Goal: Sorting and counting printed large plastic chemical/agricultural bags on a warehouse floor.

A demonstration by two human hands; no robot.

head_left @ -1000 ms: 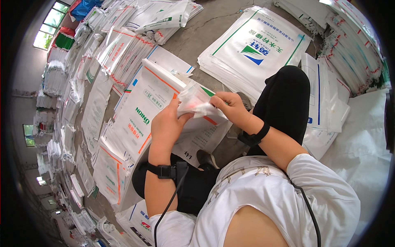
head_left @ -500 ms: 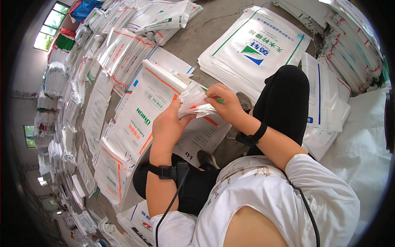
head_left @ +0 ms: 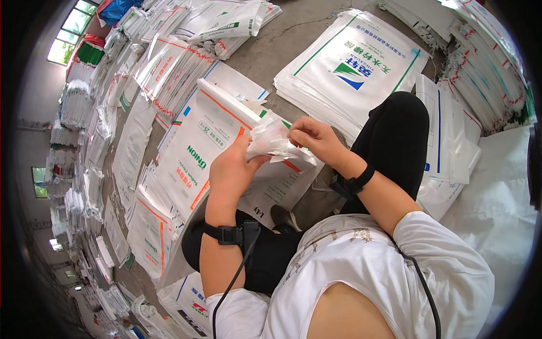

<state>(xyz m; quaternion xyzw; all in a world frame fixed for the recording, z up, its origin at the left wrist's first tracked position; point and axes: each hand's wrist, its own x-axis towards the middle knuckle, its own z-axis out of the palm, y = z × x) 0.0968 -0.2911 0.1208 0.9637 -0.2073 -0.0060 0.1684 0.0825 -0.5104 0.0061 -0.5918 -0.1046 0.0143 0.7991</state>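
Two forearms reach forward past a white shirt (head_left: pixel 361 271), a black band (head_left: pixel 227 235) around each, and the hands sit apart with crumpled white plastic (head_left: pixel 271 138) between them. The left hand (head_left: pixel 228 166) is clamped on the plastic's left side, its thumb toward the body and its fingers partly hidden behind. The right hand (head_left: pixel 313 140) is at the plastic's right edge, fingers curled; whether they grip it or only touch it, I cannot tell. The plastic lies directly between the two hands, over a pile of orange-striped white sacks (head_left: pixel 180 161) that spreads to the left. A bent knee in black trousers (head_left: pixel 398 135) rises right of the right hand, and blue-striped sacks (head_left: pixel 430 141) lie just beyond it. Ahead, a flat stack of green-striped sacks (head_left: pixel 316 76) rests on the grey floor (head_left: pixel 291 39). Farther off, red-edged sacks (head_left: pixel 169 70) are heaped at the left, below a window (head_left: pixel 70 34).
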